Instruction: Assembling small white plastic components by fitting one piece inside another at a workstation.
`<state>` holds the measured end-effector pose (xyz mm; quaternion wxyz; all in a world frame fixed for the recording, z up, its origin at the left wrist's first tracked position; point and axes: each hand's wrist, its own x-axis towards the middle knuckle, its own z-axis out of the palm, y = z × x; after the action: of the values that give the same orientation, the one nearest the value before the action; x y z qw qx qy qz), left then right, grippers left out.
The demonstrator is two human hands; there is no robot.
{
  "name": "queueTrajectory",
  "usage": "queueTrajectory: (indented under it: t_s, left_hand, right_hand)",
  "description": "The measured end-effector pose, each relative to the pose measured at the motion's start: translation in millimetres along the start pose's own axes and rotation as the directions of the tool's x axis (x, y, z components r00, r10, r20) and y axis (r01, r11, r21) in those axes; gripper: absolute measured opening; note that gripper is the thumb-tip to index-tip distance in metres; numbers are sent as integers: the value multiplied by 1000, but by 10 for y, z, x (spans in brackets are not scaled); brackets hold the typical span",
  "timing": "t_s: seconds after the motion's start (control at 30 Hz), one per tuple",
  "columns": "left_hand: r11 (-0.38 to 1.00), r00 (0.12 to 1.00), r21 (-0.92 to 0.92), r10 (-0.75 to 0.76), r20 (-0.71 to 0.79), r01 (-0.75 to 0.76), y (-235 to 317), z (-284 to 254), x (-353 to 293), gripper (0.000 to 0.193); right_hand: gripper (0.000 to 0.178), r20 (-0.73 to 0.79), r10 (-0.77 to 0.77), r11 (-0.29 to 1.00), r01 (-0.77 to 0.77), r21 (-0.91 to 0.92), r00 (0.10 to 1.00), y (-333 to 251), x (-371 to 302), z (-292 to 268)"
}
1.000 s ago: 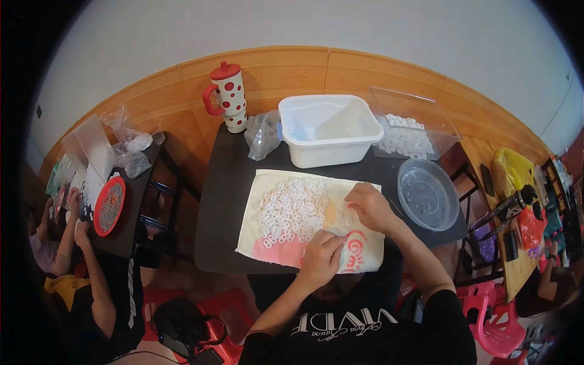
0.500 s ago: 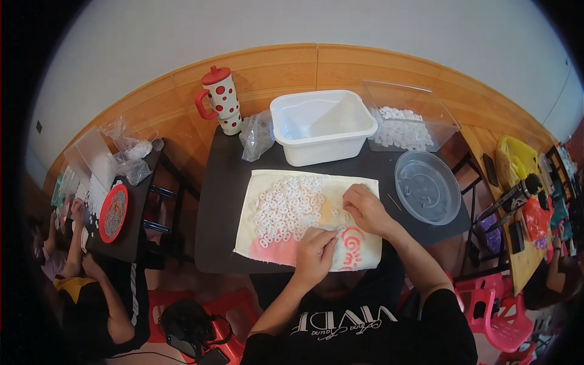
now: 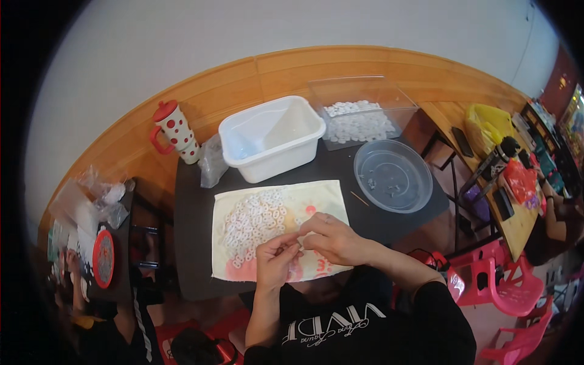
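Observation:
Over a cream towel (image 3: 304,196) with pink and red print, my left hand (image 3: 277,260) and my right hand (image 3: 331,238) meet with fingertips pinched together. A small pale bit seems to lie between them; its kind is hidden by the fingers. To the left of my hands, many small white pieces with holes (image 3: 252,222) are spread over the towel in a loose layer.
Behind the towel stand a white basin (image 3: 274,155), a clear plastic bag (image 3: 213,163) and a red-dotted tumbler (image 3: 177,131). A clear box (image 3: 392,125) holds white pieces; before it lies a round clear tray (image 3: 394,176) with small bits, beside a thin stick (image 3: 359,199). Other people sit nearby.
My hands were apart over the towel, the right one at its right side; now they are together at the fingertips. The view has shifted, so the table things sit further left.

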<state>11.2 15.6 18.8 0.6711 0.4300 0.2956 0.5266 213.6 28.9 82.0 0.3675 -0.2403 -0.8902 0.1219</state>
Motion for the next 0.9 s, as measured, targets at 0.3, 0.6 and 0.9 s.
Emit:
queueTrajectory:
  t_s: [0.3,0.6,0.9]
  left_hand:
    - [950,983,-281,-98,158,140,-37,54,89,31]
    - [987,1000,-161,-19,22,23,-155,-58,-6,16]
    - [998,998,22,56,-18,-56,-162,43,-56,13]
  right_hand:
    - [15,115,-38,992,51,-113,993,24,-42,-119]
    - [12,-184,162,900,-222,-374,969,701,-232,-797]
    - [14,39,493,806,-438,-398,869,1430,-795,-1225]
